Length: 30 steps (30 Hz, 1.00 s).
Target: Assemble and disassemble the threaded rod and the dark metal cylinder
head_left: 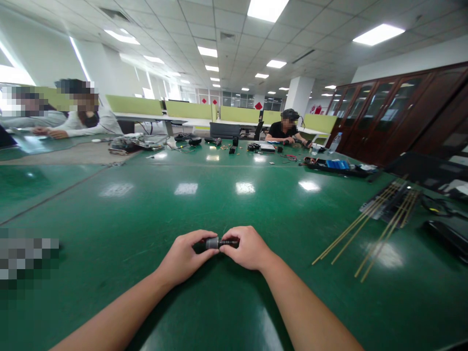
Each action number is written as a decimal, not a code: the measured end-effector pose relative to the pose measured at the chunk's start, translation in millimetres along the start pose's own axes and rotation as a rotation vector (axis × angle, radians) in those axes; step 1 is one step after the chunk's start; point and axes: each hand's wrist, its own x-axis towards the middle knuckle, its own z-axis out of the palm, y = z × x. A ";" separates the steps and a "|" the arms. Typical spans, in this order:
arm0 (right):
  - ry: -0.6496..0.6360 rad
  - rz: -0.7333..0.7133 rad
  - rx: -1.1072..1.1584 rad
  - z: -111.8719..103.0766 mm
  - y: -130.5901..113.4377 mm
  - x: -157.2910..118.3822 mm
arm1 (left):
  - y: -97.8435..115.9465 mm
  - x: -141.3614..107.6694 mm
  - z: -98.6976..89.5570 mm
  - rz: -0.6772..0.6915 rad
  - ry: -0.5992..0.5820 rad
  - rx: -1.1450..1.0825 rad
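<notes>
A slim black cylinder with a grey band lies crosswise between my two hands, low over the green table. My left hand is closed round its left end, thumb and fingers on either side of the grey part. On the right, a narrower dark ridged section runs into my right hand, which pinches it near the join. My fingers cover both ends, and I cannot tell exactly what kind of object it is or whether the two sections are one piece.
Several thin wooden sticks lie at the right, beside a black case. Farther back are a black tray with blue items, a plastic bottle and scattered small parts. One person sits opposite; others sit at left.
</notes>
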 end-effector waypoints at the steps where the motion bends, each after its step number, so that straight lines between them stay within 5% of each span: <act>1: 0.001 0.000 -0.002 -0.2 0.0 0.1 | -0.2 0.0 -0.1 0.001 0.000 0.002; 30: -0.003 0.010 -0.019 -2.3 0.3 0.1 | 1.1 -0.2 -1.7 -0.033 -0.021 0.001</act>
